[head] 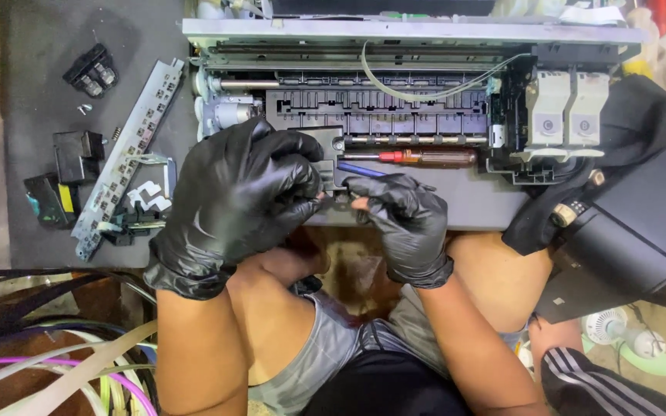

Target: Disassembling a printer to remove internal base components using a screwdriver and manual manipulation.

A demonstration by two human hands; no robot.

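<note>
An opened printer (pixel 395 100) with its cover off lies on the grey mat in front of me. Both my hands wear black gloves. My left hand (pixel 237 196) and my right hand (pixel 404 219) meet at the printer's front edge, fingertips pinching a small dark part (pixel 338 200) between them. The part is mostly hidden by the fingers. A thin blue tool (pixel 360 169) lies just above my right fingers. A screwdriver (pixel 425 158) with a red and brown handle rests on the printer's front ledge, behind my hands.
A long grey strip (pixel 129 154) and black cartridges (pixel 90 71) lie left on the mat. The grey cartridge carriage (pixel 568 115) sits at the printer's right, beside a black cloth (pixel 637 127) and a black cover (pixel 641 223). Coloured cables (pixel 55 362) lie lower left; a small fan (pixel 618 331) stands lower right.
</note>
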